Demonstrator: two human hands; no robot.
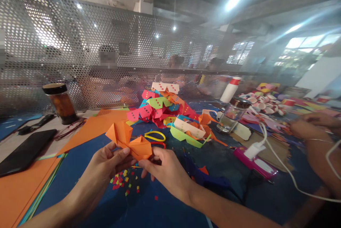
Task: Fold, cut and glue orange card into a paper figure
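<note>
An orange folded paper piece (141, 147) is held up over the blue table between both hands. My left hand (109, 160) pinches its left part, thumb on the near side and fingers mostly behind. The fingers of my right hand (165, 164) are closed on its lower right edge. Folds and pointed flaps show on both halves of the paper. Just behind it lie scissors (156, 136) with yellow and red handles. Small red, yellow and green paper squares (124, 182) are scattered on the table below the hands. A blue glue gun (205, 176) rests right of my right hand.
A pile of coloured paper glasses (157, 109) stands ahead. At left are orange sheets (29, 192), a black phone (26, 151) and a dark-filled jar (60, 103). At right are a glass jar (234, 116), a magenta power strip (255, 164) with a white cable, and another person's arm (317, 142).
</note>
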